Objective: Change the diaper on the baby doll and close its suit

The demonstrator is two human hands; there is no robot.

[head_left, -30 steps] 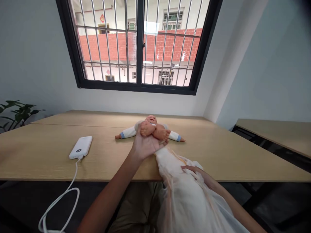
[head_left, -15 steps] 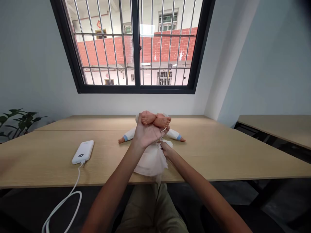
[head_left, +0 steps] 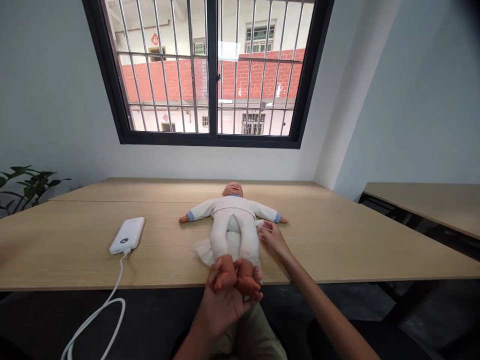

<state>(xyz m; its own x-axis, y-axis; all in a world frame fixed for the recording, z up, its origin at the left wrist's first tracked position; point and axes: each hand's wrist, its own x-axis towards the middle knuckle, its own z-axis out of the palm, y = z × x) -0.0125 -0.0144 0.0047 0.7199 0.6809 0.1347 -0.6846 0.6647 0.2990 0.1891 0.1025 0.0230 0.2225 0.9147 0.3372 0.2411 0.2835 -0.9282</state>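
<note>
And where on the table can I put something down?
Right of the right arm, out to the table's edge; also between the white charger and the pale cloth. The middle's crowded: doll, cloth partly under it, left fingers around its feet, right fingers beside it.

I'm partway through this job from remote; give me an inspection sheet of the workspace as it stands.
Surface: light wood table, with a seam toward its far side.
Job's things: doll on its back, arms spread, head toward the window; thin white cloth partly under it.
Clutter: white device lying left of the doll.
Hands: left hand holds the doll's feet together; right hand is at the cloth's right edge, grip unclear.
Cables: white cable plugged into the device, hanging over the near edge in a loop.
Surroundings: barred window ahead, plant at left, second table at right; co-workers: nothing seen.
</note>
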